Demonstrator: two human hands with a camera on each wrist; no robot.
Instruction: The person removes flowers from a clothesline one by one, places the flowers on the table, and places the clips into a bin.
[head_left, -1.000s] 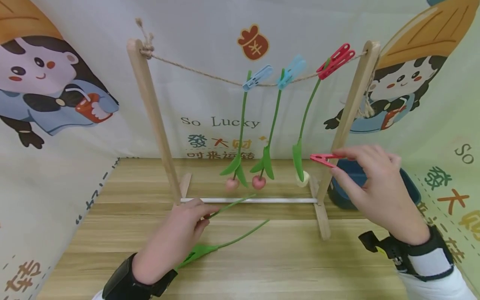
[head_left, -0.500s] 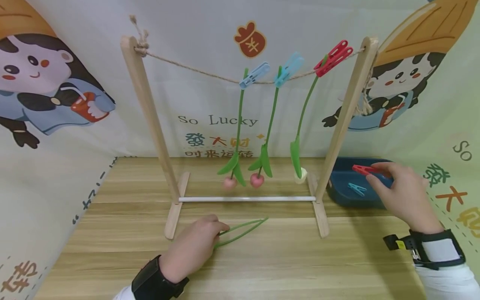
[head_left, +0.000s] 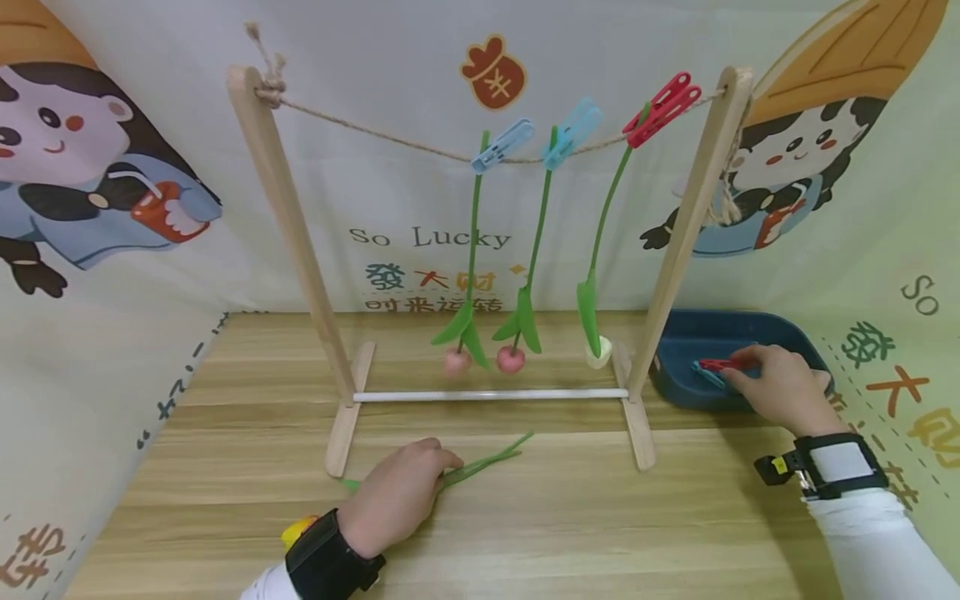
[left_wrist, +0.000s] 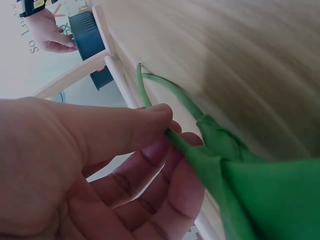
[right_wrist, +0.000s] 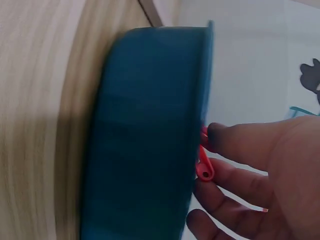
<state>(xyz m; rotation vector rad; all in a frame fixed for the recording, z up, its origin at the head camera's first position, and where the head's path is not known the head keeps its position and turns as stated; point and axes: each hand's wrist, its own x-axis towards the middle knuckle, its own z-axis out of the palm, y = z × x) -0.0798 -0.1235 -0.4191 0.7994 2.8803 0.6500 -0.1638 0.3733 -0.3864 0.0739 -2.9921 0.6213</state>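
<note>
My left hand (head_left: 401,500) pinches the green stem (left_wrist: 177,140) of an artificial flower low over the table. A second stem (left_wrist: 175,90) lies beside it, and a yellow bloom (head_left: 297,531) peeks out by the left wrist. On the right, my right hand (head_left: 783,387) reaches into the dark blue bin (head_left: 757,321), with a red clothespin (right_wrist: 205,167) between thumb and fingers. A blue clothespin (head_left: 707,375) lies in the bin just under it. Three artificial tulips hang upside down from the rope (head_left: 367,132), clipped by two blue clothespins (head_left: 502,147) and a red one (head_left: 662,110).
A wooden rack with a left post (head_left: 288,225), a right post (head_left: 686,242) and a white crossbar (head_left: 487,396) stands between the hands and the printed backdrop cloth (head_left: 420,50). The bin sits close against the rack's right foot.
My right hand has carried the red clothespin from beside the right post rightward and down into the bin. My left hand has lowered its flower towards the table, next to the other stem.
</note>
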